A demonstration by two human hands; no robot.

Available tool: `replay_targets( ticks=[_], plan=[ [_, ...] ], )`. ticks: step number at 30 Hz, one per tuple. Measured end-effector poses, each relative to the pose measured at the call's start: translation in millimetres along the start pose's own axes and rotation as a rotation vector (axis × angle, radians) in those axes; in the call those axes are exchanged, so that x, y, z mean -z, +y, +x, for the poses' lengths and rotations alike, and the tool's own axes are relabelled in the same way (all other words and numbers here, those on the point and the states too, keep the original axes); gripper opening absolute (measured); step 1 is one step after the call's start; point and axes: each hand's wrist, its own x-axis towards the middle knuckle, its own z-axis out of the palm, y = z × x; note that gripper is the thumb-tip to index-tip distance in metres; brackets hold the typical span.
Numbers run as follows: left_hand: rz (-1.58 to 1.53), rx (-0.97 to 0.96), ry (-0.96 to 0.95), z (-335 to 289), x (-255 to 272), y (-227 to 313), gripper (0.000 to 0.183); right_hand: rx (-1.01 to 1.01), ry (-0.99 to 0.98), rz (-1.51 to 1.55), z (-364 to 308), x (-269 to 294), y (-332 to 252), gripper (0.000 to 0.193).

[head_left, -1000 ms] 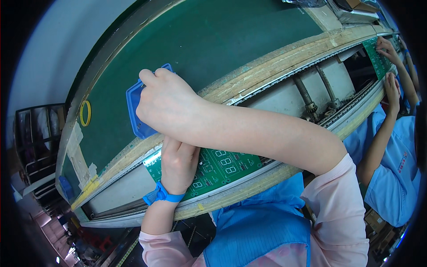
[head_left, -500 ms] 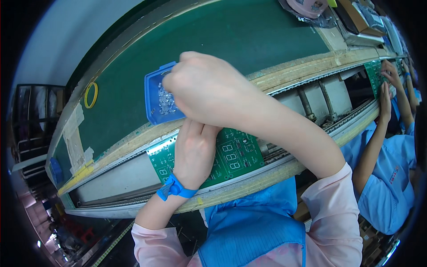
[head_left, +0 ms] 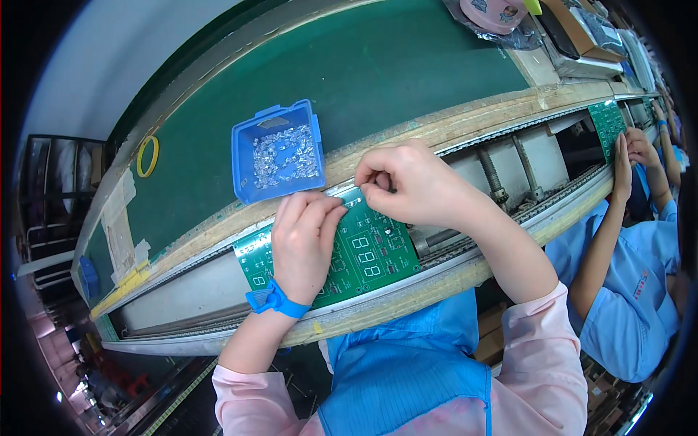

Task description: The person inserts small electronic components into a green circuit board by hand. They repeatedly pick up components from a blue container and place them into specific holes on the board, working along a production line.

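Note:
A green circuit board [head_left: 342,280] with white digit outlines lies across the conveyor rails in front of me. My left hand [head_left: 302,236], with a blue wrist strap [head_left: 278,299], rests over the board's left part. Its thumb and forefinger are pinched near the far edge; what they hold is too small to make out. Just right of it my right hand [head_left: 413,183] hovers over the board's far edge, fingers curled into a pinch, its contents hidden. Beyond my left hand stands a blue bin [head_left: 238,163] with many small clear parts [head_left: 283,156] inside.
Wooden rails [head_left: 465,134] edge the green bench top [head_left: 378,65]. A yellow tape ring [head_left: 147,156] lies at the left. A pink container [head_left: 494,14] and boxes [head_left: 582,33] stand at the far right. Beside me, a co-worker's hands [head_left: 627,156] work at another board [head_left: 605,129].
My right hand has moved from the blue bin back to the right, over the board. My left fingers now pinch nearer the far edge. The bin sits turned, its parts in view.

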Motion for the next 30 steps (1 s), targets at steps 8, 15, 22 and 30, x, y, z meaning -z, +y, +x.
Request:
replay_targets(
  ticks=[8,15,22,30],
  plan=[
    [0.000,-0.038,-0.039,-2,3,-4,0.013,0.024,0.004,0.010,1,-3,3,0.010],
    [0.058,-0.099,-0.056,1,2,-1,0.013,0.112,0.051,-0.044,-1,-4,1,0.009],
    [0.025,-0.055,-0.066,1,1,-1,0.016,0.065,0.006,-0.064,-2,1,-6,0.010],
    [0.003,0.036,-0.104,3,2,1,0.015,0.113,0.036,-0.099,-3,-4,-2,0.009]
  ],
)
